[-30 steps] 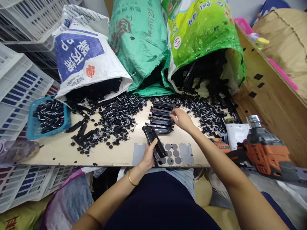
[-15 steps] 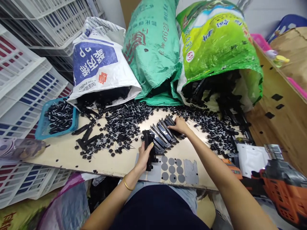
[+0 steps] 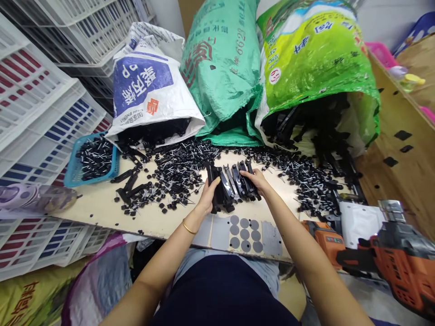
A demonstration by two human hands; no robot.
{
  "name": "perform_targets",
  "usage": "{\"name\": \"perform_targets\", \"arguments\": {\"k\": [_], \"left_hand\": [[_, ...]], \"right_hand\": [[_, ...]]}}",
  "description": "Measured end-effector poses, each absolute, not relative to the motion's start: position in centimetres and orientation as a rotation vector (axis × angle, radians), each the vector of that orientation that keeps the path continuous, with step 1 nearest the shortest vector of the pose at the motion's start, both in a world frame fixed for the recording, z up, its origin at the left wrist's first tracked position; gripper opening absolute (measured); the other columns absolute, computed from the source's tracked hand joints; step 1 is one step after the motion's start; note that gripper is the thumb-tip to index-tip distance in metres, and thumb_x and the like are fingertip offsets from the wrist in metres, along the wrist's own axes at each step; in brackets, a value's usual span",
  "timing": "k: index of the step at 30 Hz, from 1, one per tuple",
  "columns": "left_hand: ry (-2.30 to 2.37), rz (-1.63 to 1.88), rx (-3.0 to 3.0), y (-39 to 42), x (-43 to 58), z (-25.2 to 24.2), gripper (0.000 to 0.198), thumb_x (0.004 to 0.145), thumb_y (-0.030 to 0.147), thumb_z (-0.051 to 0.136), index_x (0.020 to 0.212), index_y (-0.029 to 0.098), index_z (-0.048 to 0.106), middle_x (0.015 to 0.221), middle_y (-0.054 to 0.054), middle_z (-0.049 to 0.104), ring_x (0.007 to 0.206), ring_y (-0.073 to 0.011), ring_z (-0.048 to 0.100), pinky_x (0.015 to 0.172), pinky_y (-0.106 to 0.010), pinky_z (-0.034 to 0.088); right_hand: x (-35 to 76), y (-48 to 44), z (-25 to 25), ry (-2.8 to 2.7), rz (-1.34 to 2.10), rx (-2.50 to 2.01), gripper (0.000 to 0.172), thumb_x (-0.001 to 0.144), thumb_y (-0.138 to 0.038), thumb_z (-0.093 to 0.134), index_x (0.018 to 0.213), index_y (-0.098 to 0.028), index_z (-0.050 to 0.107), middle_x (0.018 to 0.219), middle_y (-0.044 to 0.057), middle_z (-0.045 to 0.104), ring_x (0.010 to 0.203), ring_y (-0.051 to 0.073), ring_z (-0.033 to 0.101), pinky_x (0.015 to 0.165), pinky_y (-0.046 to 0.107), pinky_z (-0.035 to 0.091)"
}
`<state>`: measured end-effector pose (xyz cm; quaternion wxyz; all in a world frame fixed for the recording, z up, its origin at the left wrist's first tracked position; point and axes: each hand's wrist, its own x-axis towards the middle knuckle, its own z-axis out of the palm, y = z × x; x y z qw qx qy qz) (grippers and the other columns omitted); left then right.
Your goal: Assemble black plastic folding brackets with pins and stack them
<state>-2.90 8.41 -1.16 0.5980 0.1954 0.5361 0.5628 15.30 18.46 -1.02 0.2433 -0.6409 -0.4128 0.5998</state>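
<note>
Several long black plastic parts [image 3: 234, 183] stand side by side in a row on the table in front of me. My left hand [image 3: 206, 198] grips a black part [image 3: 213, 181] at the left end, thumb over its near side. At the right end, the fingers of my right hand [image 3: 257, 179] are closed round the outermost parts, so the row lies between both hands. Some parts show shiny faces. Just below the row, grey round stickers [image 3: 244, 234] lie on a sheet at the table's near edge.
Small black knobs with metal pins [image 3: 180, 167] are heaped left and right. A blue basket [image 3: 70, 174] holds more. White [image 3: 159, 117], green [image 3: 224, 81] and yellow-green sacks [image 3: 316, 77] stand behind. An orange power tool [image 3: 404, 267] is at right; white crates [image 3: 30, 113] at left.
My left hand has brought its black part up and away from me, against the row's left end. The row stands straighter and closer together. My right hand stays at the right end.
</note>
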Motion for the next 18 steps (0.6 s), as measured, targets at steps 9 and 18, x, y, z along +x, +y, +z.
{"name": "perform_targets", "arguments": {"k": [9, 18], "left_hand": [[0.824, 1.017, 0.314, 7.7, -5.9, -2.5, 0.041, 0.081, 0.046, 0.059, 0.110, 0.018, 0.067, 0.079, -0.004, 0.072, 0.064, -0.0157, 0.065, 0.068, -0.030, 0.054], [0.847, 1.169, 0.609, 6.5, -2.8, -0.2, 0.044, 0.078, 0.026, 0.066, 0.119, 0.015, 0.058, 0.116, -0.013, 0.065, 0.107, -0.0232, 0.060, 0.103, -0.039, 0.041]], "right_hand": [[16.2, 11.9, -0.3, -0.988, 1.904, -1.483, 0.035, 0.069, -0.042, 0.071, 0.092, -0.019, 0.058, 0.077, 0.005, 0.070, 0.069, 0.018, 0.066, 0.064, 0.028, 0.056], [13.8, 7.8, -0.2, -1.029, 1.785, -1.310, 0.056, 0.056, -0.035, 0.079, 0.107, -0.025, 0.056, 0.086, 0.000, 0.070, 0.075, 0.021, 0.069, 0.069, 0.034, 0.058]]}}
